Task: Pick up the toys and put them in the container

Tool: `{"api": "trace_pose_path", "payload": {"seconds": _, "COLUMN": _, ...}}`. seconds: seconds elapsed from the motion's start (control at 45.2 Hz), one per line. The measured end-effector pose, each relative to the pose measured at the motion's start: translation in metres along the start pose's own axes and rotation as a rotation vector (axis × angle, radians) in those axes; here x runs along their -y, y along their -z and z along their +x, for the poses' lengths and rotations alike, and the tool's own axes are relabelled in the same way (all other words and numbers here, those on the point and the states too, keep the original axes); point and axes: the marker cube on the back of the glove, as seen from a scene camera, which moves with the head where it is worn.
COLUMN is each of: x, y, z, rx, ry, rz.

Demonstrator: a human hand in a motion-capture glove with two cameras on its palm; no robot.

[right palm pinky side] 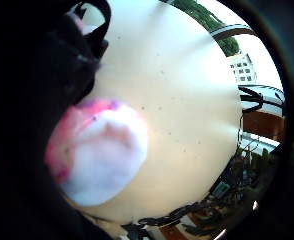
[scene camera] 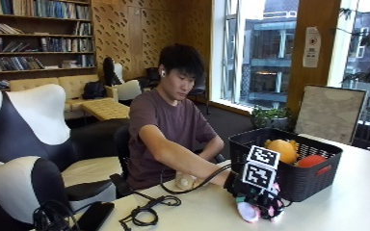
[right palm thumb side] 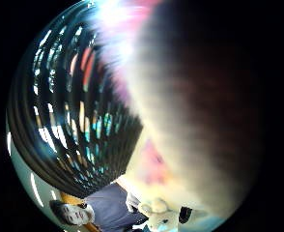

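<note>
My gloved right hand curls its grip around a pink and white plush toy on the worktop, just beside the black basket. Two toys already lie inside; a cream one waits.

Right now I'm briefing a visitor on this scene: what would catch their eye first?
Probably the gloved right hand gripping a pink and white plush toy on the table, just in front of the black basket. Next, the orange toy and red toy already inside the basket.
</note>
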Motion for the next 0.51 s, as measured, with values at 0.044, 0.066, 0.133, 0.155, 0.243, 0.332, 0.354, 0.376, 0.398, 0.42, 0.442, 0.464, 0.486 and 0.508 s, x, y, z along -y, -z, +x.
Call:
{"api": "trace_pose_path", "payload": {"seconds": 0.044, "x": -0.001, "y": 0.001, "z": -0.002, "rx": -0.007, "ry": -0.005, "rz": 0.003}}
{"api": "trace_pose_path", "payload": {"seconds": 0.066, "x": -0.002, "y": 0.002, "z": -0.003, "rx": -0.012, "ry": -0.008, "rz": 0.006}}
{"api": "trace_pose_path", "payload": {"seconds": 0.133, "x": -0.007, "y": 0.009, "z": -0.005, "rx": -0.02, "ry": -0.021, "rz": 0.019}}
{"api": "trace_pose_path", "payload": {"seconds": 0.155, "x": -0.009, "y": 0.014, "z": -0.005, "rx": -0.018, "ry": -0.027, "rz": 0.024}}
{"api": "trace_pose_path", "payload": {"seconds": 0.243, "x": -0.018, "y": 0.041, "z": -0.003, "rx": -0.017, "ry": -0.062, "rz": 0.049}}
{"api": "trace_pose_path", "payload": {"seconds": 0.332, "x": -0.025, "y": 0.084, "z": -0.002, "rx": -0.018, "ry": -0.123, "rz": 0.097}}
{"api": "trace_pose_path", "payload": {"seconds": 0.354, "x": -0.027, "y": 0.097, "z": -0.003, "rx": -0.015, "ry": -0.136, "rz": 0.113}}
{"api": "trace_pose_path", "payload": {"seconds": 0.376, "x": -0.03, "y": 0.11, "z": -0.003, "rx": -0.012, "ry": -0.146, "rz": 0.129}}
{"api": "trace_pose_path", "payload": {"seconds": 0.398, "x": -0.033, "y": 0.124, "z": -0.005, "rx": -0.009, "ry": -0.151, "rz": 0.144}}
{"api": "trace_pose_path", "payload": {"seconds": 0.42, "x": -0.036, "y": 0.139, "z": -0.007, "rx": -0.007, "ry": -0.152, "rz": 0.161}}
{"api": "trace_pose_path", "payload": {"seconds": 0.442, "x": -0.04, "y": 0.154, "z": -0.01, "rx": -0.007, "ry": -0.15, "rz": 0.178}}
{"api": "trace_pose_path", "payload": {"seconds": 0.464, "x": -0.044, "y": 0.167, "z": -0.013, "rx": -0.008, "ry": -0.146, "rz": 0.196}}
{"api": "trace_pose_path", "payload": {"seconds": 0.486, "x": -0.047, "y": 0.18, "z": -0.017, "rx": -0.009, "ry": -0.143, "rz": 0.215}}
{"api": "trace_pose_path", "payload": {"seconds": 0.508, "x": -0.05, "y": 0.193, "z": -0.02, "rx": -0.011, "ry": -0.142, "rz": 0.235}}
